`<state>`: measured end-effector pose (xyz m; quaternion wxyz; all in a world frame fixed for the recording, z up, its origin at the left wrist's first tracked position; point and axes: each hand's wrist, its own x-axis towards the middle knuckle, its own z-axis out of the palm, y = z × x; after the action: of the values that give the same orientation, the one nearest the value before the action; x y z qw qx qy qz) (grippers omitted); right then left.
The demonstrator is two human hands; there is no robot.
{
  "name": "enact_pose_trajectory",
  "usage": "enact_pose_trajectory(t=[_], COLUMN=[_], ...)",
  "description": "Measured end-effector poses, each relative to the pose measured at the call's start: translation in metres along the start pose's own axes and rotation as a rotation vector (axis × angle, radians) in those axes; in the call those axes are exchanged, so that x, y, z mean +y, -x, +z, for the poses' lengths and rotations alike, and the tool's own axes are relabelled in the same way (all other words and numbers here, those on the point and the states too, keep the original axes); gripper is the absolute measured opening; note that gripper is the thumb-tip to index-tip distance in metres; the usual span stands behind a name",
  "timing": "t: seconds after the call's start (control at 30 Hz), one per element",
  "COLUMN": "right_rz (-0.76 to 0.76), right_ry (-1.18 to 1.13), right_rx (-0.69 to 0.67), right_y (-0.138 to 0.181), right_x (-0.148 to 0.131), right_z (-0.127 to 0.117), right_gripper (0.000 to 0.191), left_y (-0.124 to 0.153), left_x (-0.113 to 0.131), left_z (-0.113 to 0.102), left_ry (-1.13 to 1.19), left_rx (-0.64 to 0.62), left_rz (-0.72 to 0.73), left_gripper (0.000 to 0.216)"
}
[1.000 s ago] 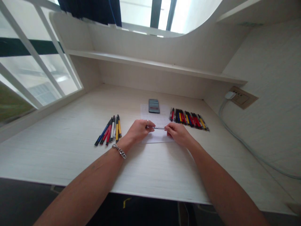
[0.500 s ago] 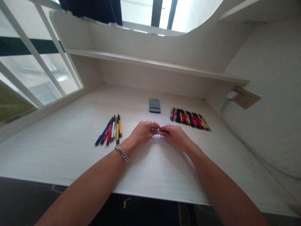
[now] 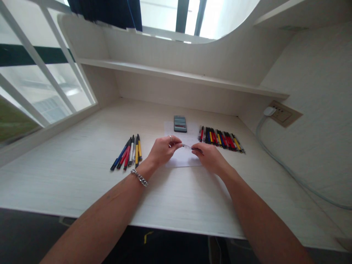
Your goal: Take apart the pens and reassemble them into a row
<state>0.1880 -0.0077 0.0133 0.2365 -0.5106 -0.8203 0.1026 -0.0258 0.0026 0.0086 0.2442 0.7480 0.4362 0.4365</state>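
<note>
A slim pen with a clear section (image 3: 187, 146) spans the gap between my hands, over a white sheet of paper (image 3: 183, 160). My left hand (image 3: 164, 149), with a ring and a chain bracelet at the wrist, pinches its left end between thumb and finger. Its darker right end is pinched by my right hand (image 3: 207, 154), whose fingers partly hide it. Whether the pen is whole or in separate parts I cannot tell.
Several loose pens (image 3: 129, 154) lie left of my hands. A row of several pens (image 3: 221, 138) lies to the right. A small dark rectangular object (image 3: 180, 124) rests at the paper's far edge. A white cable (image 3: 286, 165) runs from the wall socket (image 3: 284, 114).
My hands have drawn apart, the left one moving left and slightly away. More of the pen's clear section and more of the paper now show between them.
</note>
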Motion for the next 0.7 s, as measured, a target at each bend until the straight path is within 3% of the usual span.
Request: enact_pose_trajectory(t=[0.23,0.57,0.7], right_rz=[-0.012,-0.087,-0.026], right_ry=[-0.012,-0.124,-0.237], right_rx=[-0.017,-0.002,0.031], right_y=[0.001,0.004,0.002], right_x=[-0.005,-0.023,-0.017], right_z=[0.003,0.006,0.008], right_gripper=[0.021,0.018,0.015], left_y=[0.0,0.005,0.005], left_x=[0.002,0.013,0.01], left_z=[0.0,0.005,0.006], left_ry=[0.054,0.12,0.126], left_rx=[-0.004,-0.124,-0.171], left_rz=[-0.031,0.0,0.026], left_gripper=[0.017,0.014,0.028])
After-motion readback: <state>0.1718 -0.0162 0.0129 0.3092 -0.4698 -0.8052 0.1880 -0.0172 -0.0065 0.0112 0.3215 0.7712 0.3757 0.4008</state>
